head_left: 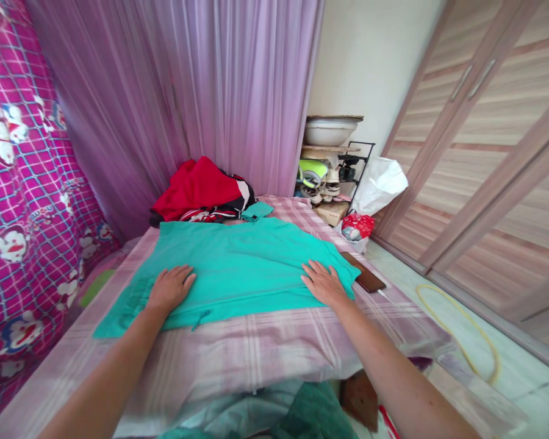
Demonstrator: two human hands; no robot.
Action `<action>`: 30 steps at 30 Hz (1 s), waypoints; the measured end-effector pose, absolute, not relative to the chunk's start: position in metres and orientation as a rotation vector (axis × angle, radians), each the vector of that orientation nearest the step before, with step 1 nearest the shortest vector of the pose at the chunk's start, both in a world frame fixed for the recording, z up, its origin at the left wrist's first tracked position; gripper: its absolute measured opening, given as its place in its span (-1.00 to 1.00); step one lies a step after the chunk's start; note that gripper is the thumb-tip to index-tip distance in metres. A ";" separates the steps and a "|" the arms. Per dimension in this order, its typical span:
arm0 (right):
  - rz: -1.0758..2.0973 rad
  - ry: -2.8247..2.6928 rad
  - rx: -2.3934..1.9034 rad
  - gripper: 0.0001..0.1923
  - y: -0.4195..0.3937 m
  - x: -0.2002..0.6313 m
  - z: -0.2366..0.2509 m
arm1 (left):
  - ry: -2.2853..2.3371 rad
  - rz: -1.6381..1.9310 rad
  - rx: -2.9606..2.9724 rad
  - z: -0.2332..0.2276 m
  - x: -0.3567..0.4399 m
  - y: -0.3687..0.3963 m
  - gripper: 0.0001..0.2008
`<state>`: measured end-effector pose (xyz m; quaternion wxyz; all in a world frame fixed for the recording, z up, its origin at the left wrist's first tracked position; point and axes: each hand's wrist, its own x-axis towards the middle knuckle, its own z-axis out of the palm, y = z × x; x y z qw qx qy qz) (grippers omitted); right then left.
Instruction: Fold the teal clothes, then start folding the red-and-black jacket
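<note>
A turquoise garment (247, 262) lies spread flat across the table, with a gathered patch near its left end and a short cord at its near edge. My left hand (172, 288) rests palm down on its left part, beside the gathers. On the right part, my right hand (322, 283) lies flat with its fingers slightly spread. Both hands are open and grip nothing. A small turquoise flap (257, 211) sticks out at the garment's far edge. The exact kind of garment is unclear.
A checked cloth (256, 347) covers the table. Red and black clothing (201, 189) is heaped at the back. A phone (363, 272) with a white cable lies right of the garment. Beyond stand a shoe rack (359, 161), a white bag (379, 186) and a wardrobe (476, 152).
</note>
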<state>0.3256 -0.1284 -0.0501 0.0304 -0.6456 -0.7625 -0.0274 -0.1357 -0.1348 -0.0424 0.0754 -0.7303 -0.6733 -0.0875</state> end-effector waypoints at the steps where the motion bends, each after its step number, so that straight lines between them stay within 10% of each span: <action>1: -0.091 -2.348 -1.988 -0.42 -0.128 0.326 -0.051 | -2.028 -0.258 -2.197 -0.043 -0.135 -0.134 -0.49; 30: -0.186 -2.309 -1.972 -0.45 -0.126 0.329 -0.061 | -2.132 -0.288 -2.164 -0.041 -0.128 -0.137 -0.50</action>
